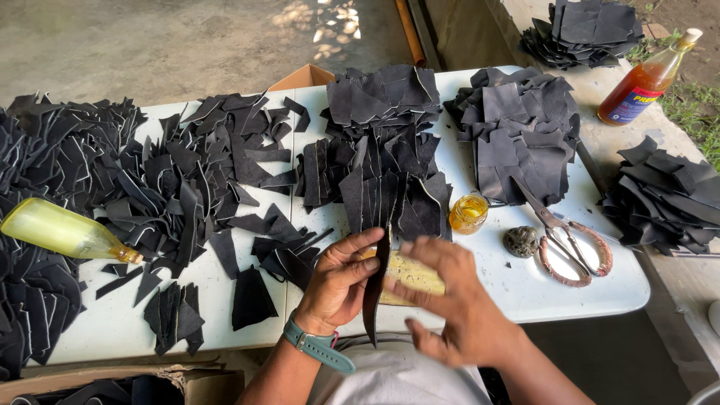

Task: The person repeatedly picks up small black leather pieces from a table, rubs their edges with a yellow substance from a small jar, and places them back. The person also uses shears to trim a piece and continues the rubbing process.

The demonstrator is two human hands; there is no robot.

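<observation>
Head view, going left to right: a pale yellow bottle (64,231) is lying on its side among the heaps of black cut pieces (161,187) covering the left of the white table (120,322). Near the middle, my left hand (337,281) is pinching a long dark strip (375,289) between thumb and fingers, holding it on edge so it is hanging down past the table's front. It looks thin, light and limp, like soft leather or rubber sheet, so I am judging it will flop if gripped at one end; taking it near the upper middle, as I am doing, seems the steadier hold. Just beside it a tan wooden block (412,274) is resting on the table, and my right hand (457,300) is hovering over it with fingers spread wide, holding nothing that I can see; the hand is blurring a little. Behind the strip a tall stack of black pieces (382,142) is sitting. Further right a small jar of yellow liquid (468,213) is standing, then a dark round stone (520,241), then rusty scissors (574,244). At the far right an amber bottle (649,79) is leaning on the concrete ledge.
</observation>
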